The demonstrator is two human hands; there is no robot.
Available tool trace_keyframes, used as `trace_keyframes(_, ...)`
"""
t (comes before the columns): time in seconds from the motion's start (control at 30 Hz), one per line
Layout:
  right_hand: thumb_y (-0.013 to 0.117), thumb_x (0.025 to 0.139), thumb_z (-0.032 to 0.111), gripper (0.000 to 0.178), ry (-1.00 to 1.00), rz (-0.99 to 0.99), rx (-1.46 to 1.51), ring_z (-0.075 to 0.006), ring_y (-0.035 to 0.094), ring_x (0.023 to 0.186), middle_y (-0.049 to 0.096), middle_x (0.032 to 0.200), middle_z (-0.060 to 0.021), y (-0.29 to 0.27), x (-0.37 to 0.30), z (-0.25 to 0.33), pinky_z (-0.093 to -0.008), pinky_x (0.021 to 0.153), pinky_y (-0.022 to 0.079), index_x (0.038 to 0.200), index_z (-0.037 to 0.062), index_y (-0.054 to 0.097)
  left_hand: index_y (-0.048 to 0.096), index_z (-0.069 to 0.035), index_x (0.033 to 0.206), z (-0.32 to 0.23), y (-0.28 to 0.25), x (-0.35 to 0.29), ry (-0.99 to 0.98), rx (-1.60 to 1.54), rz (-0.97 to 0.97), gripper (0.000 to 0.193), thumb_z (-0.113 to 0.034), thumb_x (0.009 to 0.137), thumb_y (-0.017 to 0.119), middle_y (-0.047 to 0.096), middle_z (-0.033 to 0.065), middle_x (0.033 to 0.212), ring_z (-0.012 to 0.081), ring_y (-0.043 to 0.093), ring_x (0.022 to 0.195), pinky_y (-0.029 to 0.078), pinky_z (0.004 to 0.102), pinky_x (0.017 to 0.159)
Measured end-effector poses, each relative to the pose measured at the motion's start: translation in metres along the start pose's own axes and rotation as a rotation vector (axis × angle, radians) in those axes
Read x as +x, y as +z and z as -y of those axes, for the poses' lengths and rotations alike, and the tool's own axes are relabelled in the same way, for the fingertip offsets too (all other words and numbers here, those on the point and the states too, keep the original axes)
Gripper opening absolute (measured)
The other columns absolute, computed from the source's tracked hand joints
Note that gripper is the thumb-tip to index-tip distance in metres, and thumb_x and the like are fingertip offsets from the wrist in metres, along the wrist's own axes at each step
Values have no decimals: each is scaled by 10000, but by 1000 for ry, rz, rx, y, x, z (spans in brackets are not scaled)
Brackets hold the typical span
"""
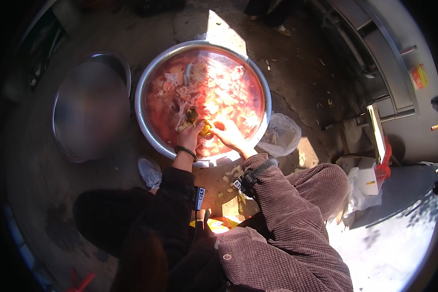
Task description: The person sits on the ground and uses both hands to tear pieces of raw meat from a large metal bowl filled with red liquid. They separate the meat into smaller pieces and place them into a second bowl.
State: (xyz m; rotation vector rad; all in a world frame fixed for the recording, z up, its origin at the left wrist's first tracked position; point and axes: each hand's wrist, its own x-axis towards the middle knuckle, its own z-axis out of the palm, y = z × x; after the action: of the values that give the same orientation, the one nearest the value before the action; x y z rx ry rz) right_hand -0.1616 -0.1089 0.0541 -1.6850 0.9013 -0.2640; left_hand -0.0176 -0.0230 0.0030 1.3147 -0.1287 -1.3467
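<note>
A wide metal basin (142,92) stands in front of me, filled with reddish water and pale pieces of raw meat (173,92). Over its near side, my left hand (191,136) and my right hand (230,136) meet around a yellow, fleshy piece that looks like a poultry gizzard (206,129). Fingers of the left hand wrap it from the left. The right thumb and fingertips pinch its right edge. Just beyond the left fingers is a dark greenish-brown lump (192,115); whether it joins the yellow piece I cannot tell.
Left of the basin sits a second metal tub (127,73), its inside blurred. A clear plastic bag (282,132) lies against the basin's right side. Yellowish scraps (225,179) litter the floor near my plastic-covered foot (150,171). Another person's feet (283,30) show at the far edge.
</note>
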Motion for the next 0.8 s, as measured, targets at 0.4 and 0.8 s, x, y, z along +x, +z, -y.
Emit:
trace_keyframes(0.4, 659, 808, 402, 557, -57, 2, -773, -363, 545, 1107, 546, 1185, -244, 5, -15, -80, -473, 943, 437, 1240, 67, 555, 406, -30, 1353, 39, -12, 21, 219, 306, -121, 650, -132, 808, 746, 593, 117, 1127, 163, 609, 878, 510, 272, 762)
trace_keyframes(0.8, 641, 816, 285, 288, -232, -365, -729, -365, 622, 792, 652, 821, -191, -30, 13, -54, -462, 740, 484, 913, 14, 656, 418, -47, 1357, 8, -24, 20, 574, 1094, -297, 713, -321, 787, 749, 227, 258, 1492, 421, 290, 1356, 301, 457, 1106)
